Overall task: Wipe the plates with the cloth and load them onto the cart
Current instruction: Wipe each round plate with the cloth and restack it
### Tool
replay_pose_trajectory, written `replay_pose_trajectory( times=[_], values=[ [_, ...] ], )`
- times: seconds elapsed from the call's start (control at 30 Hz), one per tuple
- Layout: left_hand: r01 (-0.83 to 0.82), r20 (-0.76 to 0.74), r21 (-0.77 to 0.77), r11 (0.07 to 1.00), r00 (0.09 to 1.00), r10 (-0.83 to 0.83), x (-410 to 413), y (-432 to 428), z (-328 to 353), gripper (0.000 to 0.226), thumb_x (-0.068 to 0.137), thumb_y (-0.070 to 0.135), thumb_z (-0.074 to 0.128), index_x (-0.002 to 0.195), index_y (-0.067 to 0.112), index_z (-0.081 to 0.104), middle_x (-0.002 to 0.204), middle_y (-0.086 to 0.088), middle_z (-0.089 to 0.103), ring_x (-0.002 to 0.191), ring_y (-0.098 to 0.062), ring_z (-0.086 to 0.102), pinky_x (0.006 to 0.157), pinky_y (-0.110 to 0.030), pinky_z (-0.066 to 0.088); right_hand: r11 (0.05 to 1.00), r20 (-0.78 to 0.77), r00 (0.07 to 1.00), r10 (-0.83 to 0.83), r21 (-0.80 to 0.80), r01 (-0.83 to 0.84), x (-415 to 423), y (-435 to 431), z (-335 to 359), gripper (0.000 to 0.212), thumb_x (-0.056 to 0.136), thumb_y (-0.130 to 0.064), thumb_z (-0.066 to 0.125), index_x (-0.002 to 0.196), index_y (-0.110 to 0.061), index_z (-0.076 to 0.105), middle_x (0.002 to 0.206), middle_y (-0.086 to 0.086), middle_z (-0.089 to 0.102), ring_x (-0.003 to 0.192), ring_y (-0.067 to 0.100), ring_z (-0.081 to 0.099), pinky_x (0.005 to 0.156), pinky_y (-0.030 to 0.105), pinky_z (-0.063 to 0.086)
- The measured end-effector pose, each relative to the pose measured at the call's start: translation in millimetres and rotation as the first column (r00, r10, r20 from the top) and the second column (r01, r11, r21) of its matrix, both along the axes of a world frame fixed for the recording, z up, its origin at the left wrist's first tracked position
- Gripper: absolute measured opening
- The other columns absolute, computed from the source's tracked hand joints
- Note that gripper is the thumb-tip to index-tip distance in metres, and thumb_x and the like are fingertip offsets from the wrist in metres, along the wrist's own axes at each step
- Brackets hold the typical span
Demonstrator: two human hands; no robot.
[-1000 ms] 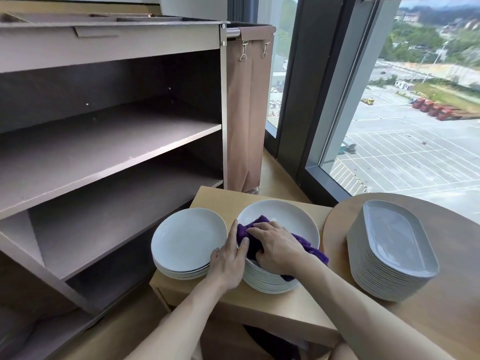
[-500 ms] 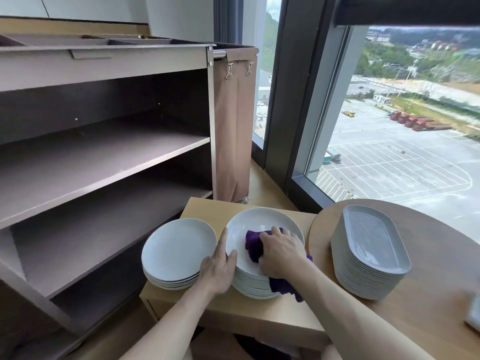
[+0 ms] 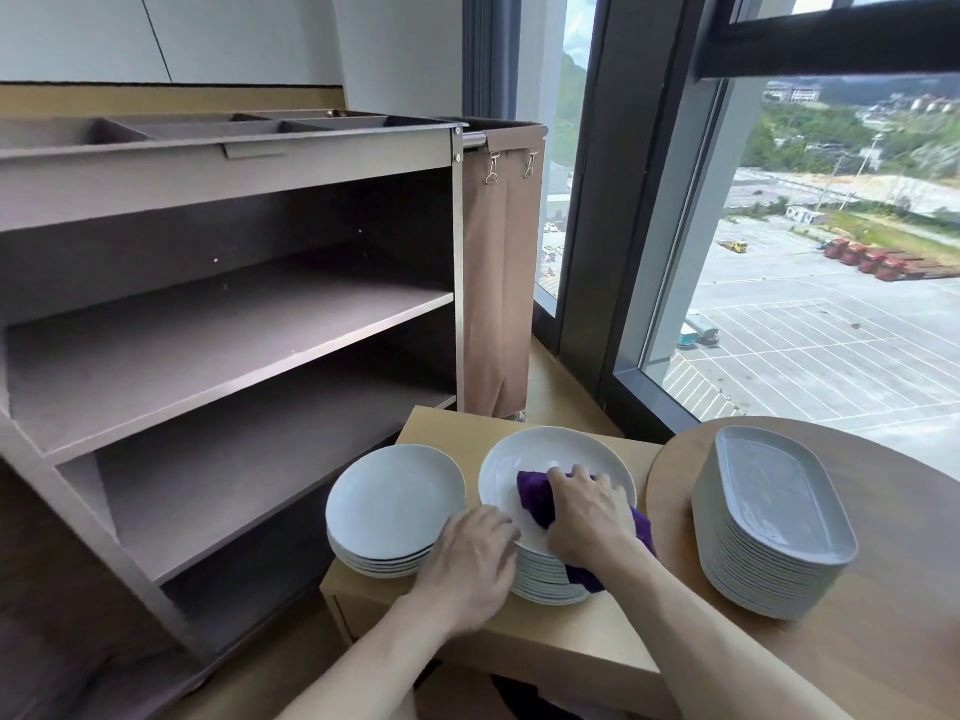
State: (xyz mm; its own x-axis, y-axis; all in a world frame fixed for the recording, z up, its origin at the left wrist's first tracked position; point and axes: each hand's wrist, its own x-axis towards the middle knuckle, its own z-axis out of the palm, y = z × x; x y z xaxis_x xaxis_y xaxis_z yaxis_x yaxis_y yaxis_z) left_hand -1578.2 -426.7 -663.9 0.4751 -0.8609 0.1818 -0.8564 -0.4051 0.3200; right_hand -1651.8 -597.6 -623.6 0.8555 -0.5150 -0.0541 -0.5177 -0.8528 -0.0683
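Right hand first: its fingers are bent down over a bunched-up purple cloth, gripping it and pressing it onto the top plate. The cloth's loose end trails under the wrist and hangs over the near rim.

That plate sits on the right stack of round white plates. The left hand is on the stack's near-left side, with its fingers up against the rim. It's blurry, so I honestly can't tell if it's gripping or just resting there.

Just beside it is the left stack, which is shorter, same kind of plate, nearly touching the other one. Both stacks are on a low table of light wood.

To the right there's a round table holding a tall pile of oval grey platters.

The cart stands to the left and behind, brown, shelves facing this way, with no plates on it yet. A tan bag is clipped to its right end. The window looks out over a parking lot.
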Motion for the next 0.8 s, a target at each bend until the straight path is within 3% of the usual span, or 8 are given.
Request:
replay_pose_trajectory(
  times=[0.13,0.3,0.43,0.53,0.7,0.8],
  values=[
    [0.027,0.081,0.028,0.999,0.996,-0.029,4.0,2.1,7.4,0.032,0.105,0.029,0.041,0.131,0.023,0.059,0.130,0.009,0.057,0.127,-0.011,0.045,0.107,-0.027,0.028,1.000,0.074,0.997,0.017,0.002,-0.018,-10.3,3.0,7.5,0.039,0.086,-0.027,0.058,0.125,-0.025,0.050,0.121,0.002,0.058,0.106,0.027,0.053,0.084,0.040,0.043],
    [0.057,0.256,0.223,0.973,0.960,-0.115,10.0,-9.8,20.9,0.034,0.107,0.029,0.041,0.136,0.021,0.056,0.126,0.001,0.058,0.120,-0.022,0.048,0.097,-0.034,0.036,0.994,0.146,0.984,0.100,-0.061,-0.092,-32.8,4.3,10.1,0.052,0.090,-0.026,0.057,0.141,-0.025,0.046,0.138,0.002,0.053,0.118,0.027,0.051,0.098,0.040,0.045],
    [0.074,0.379,0.350,0.934,0.900,-0.213,5.7,-19.0,29.3,0.027,0.106,0.017,0.040,0.119,0.012,0.063,0.115,-0.005,0.058,0.110,-0.027,0.050,0.082,-0.038,0.040,0.987,0.140,0.981,0.137,-0.097,-0.124,-48.5,-1.3,8.6,0.055,0.090,-0.027,0.058,0.143,-0.026,0.044,0.143,0.002,0.051,0.124,0.026,0.049,0.101,0.040,0.043],
    [0.082,0.391,0.401,0.912,0.885,-0.252,4.0,-20.6,33.2,0.025,0.101,0.007,0.044,0.117,0.011,0.063,0.113,-0.007,0.057,0.107,-0.027,0.051,0.074,-0.036,0.037,0.988,0.152,0.979,0.132,-0.093,-0.119,-51.6,-2.8,9.6,0.054,0.089,-0.028,0.058,0.142,-0.028,0.044,0.142,-0.001,0.052,0.123,0.025,0.049,0.100,0.038,0.043],
    [0.091,0.358,0.451,0.888,0.893,-0.273,6.1,-19.7,39.0,0.027,0.096,0.013,0.048,0.117,0.013,0.065,0.110,-0.006,0.058,0.103,-0.026,0.052,0.077,-0.039,0.047,0.993,0.179,0.978,0.105,-0.063,-0.096,-52.3,0.1,10.8,0.053,0.091,-0.030,0.056,0.143,-0.029,0.044,0.141,-0.003,0.052,0.124,0.023,0.049,0.100,0.036,0.043],
    [0.108,0.393,0.497,0.861,0.857,-0.334,7.7,-24.7,43.0,0.025,0.095,0.006,0.049,0.111,0.011,0.067,0.105,-0.007,0.061,0.099,-0.028,0.056,0.073,-0.037,0.040,0.991,0.174,0.977,0.125,-0.075,-0.113,-52.4,1.6,9.8,0.054,0.092,-0.029,0.057,0.145,-0.029,0.043,0.145,-0.001,0.051,0.127,0.024,0.048,0.102,0.037,0.042]
  ],
)
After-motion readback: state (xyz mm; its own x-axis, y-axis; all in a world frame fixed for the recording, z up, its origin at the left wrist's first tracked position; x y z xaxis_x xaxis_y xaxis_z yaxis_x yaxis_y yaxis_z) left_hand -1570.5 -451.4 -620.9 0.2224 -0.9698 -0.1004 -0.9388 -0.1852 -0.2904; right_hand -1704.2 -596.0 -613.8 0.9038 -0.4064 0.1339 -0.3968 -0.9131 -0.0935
